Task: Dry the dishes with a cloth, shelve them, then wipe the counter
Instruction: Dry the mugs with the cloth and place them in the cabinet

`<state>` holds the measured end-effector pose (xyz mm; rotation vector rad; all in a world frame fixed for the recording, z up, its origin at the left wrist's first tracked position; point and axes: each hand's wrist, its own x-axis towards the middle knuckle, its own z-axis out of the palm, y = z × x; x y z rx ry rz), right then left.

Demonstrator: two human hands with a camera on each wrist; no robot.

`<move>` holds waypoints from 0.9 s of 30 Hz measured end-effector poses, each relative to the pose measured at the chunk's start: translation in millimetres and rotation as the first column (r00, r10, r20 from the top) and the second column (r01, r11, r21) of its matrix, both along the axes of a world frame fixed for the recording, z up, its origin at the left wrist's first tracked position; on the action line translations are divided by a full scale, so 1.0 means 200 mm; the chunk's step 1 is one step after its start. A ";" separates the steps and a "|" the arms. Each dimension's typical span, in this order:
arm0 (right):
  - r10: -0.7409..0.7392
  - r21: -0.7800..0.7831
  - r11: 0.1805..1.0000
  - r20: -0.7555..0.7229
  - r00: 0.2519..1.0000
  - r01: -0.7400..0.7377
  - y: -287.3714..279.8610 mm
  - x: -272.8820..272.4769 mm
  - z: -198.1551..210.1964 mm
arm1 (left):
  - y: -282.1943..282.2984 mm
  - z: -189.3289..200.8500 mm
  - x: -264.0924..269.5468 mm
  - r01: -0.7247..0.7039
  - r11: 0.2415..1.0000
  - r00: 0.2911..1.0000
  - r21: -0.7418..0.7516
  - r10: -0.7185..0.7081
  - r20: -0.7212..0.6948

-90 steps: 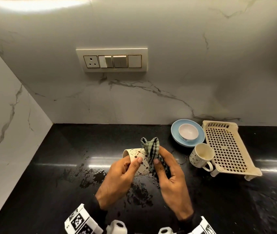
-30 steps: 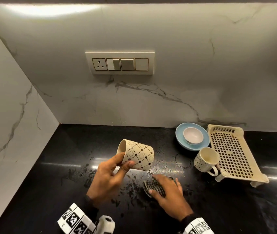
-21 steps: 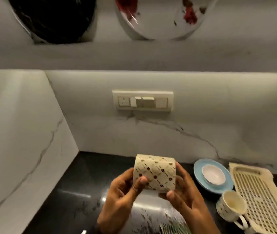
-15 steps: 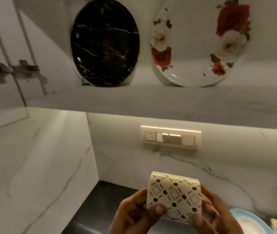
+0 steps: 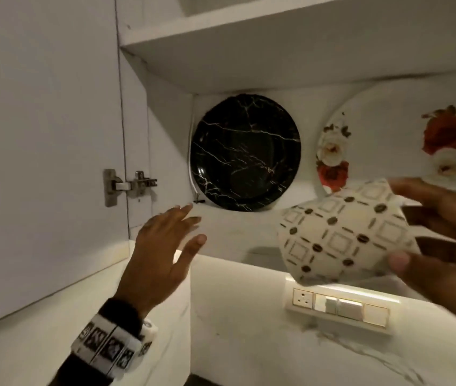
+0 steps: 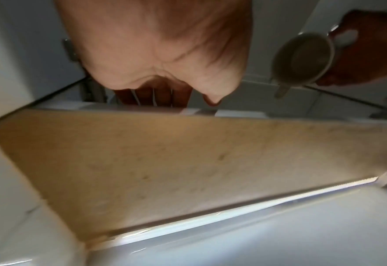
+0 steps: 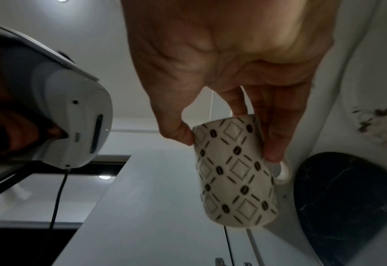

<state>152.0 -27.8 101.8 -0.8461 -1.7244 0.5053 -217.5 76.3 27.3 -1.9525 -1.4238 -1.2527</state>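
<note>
The patterned mug (image 5: 343,235) is held tilted in the air just in front of the lower cabinet shelf (image 5: 235,235), near its right part, base end toward the right hand (image 5: 444,232). That hand's thumb (image 7: 179,133) and fingers (image 7: 276,136) are clamped round the mug's base, the handle (image 7: 283,172) on the far side. The left hand (image 5: 163,246) hovers by the shelf's front edge, fingers spread apart, holding nothing. At the shelf's back lean a black marbled plate (image 5: 245,151) and, to its right, a floral plate (image 5: 388,129). Below the shelf is a switch panel (image 5: 338,305).
</note>
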 end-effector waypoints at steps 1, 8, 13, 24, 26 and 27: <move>-0.002 0.038 0.999 0.044 0.999 0.000 0.01 -0.09 0.11 | 0.04 0.00 -0.03 -0.017 1.000 1.000 -0.010 0.017 -0.020; -0.067 -0.034 0.995 0.465 0.883 0.093 0.42 -0.56 0.53 | 0.21 -0.05 -0.08 0.022 0.964 0.998 0.267 -0.039 0.058; -0.064 -0.092 0.982 0.655 0.753 0.164 0.72 -0.90 0.64 | 0.26 -0.06 -0.09 0.034 0.926 0.998 0.377 -0.053 0.041; 0.007 -0.177 0.959 0.796 0.605 0.222 1.05 -1.28 0.64 | 0.33 -0.09 -0.13 0.059 0.874 0.998 0.483 -0.056 -0.022; 0.012 -0.182 0.956 0.806 0.592 0.228 1.08 -1.31 0.63 | 0.33 -0.09 -0.13 0.055 0.864 0.998 0.500 -0.052 -0.020; 0.009 -0.182 0.955 0.806 0.592 0.233 1.09 -1.32 0.62 | 0.34 -0.09 -0.13 0.051 0.860 0.999 0.508 -0.049 -0.016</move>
